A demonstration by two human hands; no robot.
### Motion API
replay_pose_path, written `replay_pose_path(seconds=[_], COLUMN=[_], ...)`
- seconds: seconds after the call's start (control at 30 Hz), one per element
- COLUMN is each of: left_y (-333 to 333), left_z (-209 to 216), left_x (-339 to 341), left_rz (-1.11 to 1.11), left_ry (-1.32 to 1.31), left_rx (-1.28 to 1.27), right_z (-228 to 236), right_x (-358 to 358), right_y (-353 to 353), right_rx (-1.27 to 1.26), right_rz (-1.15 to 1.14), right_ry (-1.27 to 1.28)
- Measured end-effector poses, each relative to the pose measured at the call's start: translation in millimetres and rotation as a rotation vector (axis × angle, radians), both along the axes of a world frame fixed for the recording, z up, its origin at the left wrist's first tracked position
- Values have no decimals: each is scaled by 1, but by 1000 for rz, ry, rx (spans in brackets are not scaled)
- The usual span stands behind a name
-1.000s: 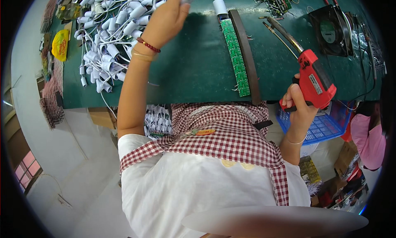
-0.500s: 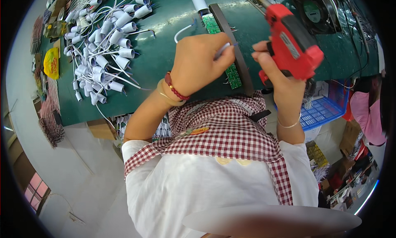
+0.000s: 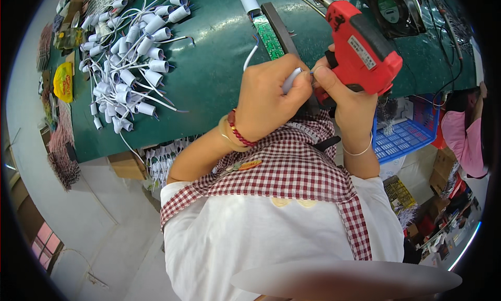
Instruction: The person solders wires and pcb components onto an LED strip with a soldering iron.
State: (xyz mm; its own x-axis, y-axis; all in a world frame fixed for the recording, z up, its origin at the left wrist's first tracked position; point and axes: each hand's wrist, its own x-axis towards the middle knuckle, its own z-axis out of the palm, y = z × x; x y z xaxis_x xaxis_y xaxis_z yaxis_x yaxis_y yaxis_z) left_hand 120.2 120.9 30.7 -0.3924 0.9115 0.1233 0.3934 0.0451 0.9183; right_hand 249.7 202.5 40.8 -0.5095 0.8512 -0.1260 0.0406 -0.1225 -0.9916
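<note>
On a clock centred on the hands, a checked apron [image 3: 282, 181] lies nearest, at 6. The left hand [image 3: 274, 87] is closed around a white cap [image 3: 292, 80]; the right hand [image 3: 347, 95] grips a red gun [image 3: 360, 45], thumb and forefinger beside the cap's thin wires. Whether they pinch these, I cannot tell. Toward 11 lie a green board [image 3: 269, 37] and a dark bar [image 3: 279, 27], side by side on the glossy green table [image 3: 214, 66]. At 4 sits a blue basket [image 3: 404, 139]; at 2, a black fan [image 3: 389, 9]. Farther out, a heap of caps [image 3: 133, 61] spreads at 9, a yellow bag [image 3: 63, 82] beyond it. Pale floor [image 3: 120, 228] shows at 8, a person in pink [image 3: 462, 139] at 4. The gun bears a white label and dark scrawl, the bag red lettering, the fan's hub a green label.
</note>
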Motion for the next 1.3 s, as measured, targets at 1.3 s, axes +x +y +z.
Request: replay_pose_path(seconds=[1.3], left_y=[25], left_z=[-63], left_x=[-105], left_rz=[90], left_ry=[289], left_rx=[-262], right_z=[-11], right_x=[32], right_y=[9], right_rx=[21], right_rz=[-66], right_ry=[-229])
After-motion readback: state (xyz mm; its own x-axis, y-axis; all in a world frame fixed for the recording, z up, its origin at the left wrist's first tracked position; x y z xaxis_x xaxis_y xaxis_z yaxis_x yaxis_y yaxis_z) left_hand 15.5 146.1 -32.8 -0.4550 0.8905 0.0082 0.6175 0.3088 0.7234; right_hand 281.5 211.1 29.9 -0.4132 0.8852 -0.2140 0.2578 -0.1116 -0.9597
